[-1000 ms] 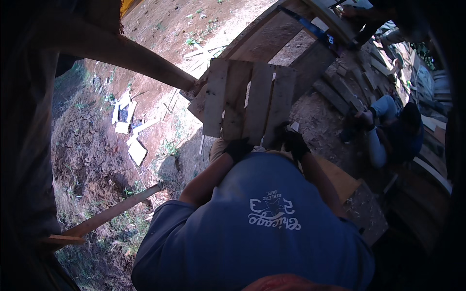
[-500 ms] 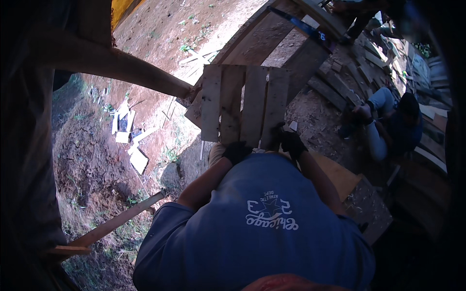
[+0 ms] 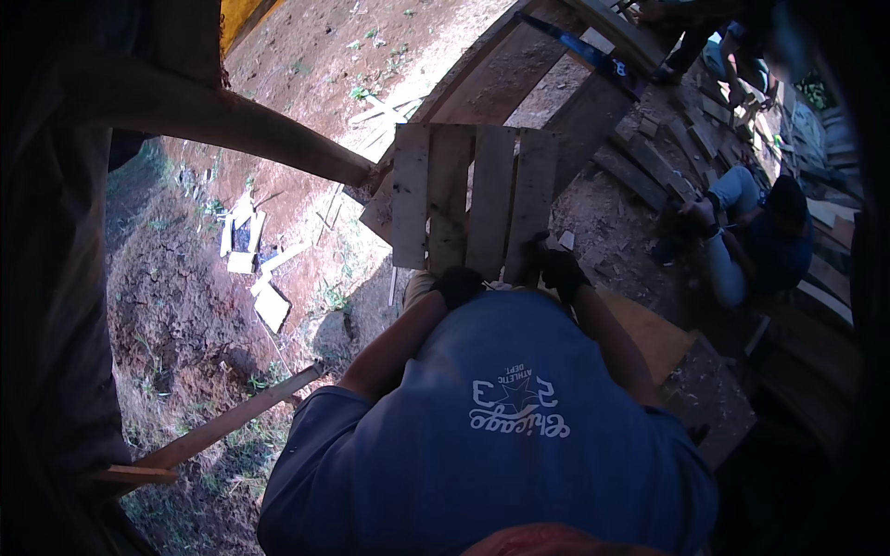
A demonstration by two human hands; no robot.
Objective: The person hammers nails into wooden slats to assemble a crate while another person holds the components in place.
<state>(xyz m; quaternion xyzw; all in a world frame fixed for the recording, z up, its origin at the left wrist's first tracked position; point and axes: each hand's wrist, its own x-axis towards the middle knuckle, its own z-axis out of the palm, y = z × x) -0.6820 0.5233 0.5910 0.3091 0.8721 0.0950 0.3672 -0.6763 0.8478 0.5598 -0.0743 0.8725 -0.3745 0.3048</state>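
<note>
I look straight down over my blue shirt at a wooden pallet (image 3: 468, 199) made of several pale slats, held out flat in front of my chest. My left hand (image 3: 456, 285), in a black glove, grips the pallet's near edge. My right hand (image 3: 556, 269), also gloved in black, grips the same edge a little to the right. Both forearms run up from my shoulders to the pallet. The fingers are partly hidden under the boards.
Bare reddish dirt lies below, with a dip at the left. Scrap boards (image 3: 250, 255) lie on the ground at left, a long plank (image 3: 232, 422) at lower left. A thick beam (image 3: 241, 125) crosses the upper left. A person (image 3: 756, 236) crouches among stacked timber (image 3: 667, 157) at right.
The pallet has shifted slightly right and its slats now run straighter away from me. My hands keep the same grip on its near edge.
</note>
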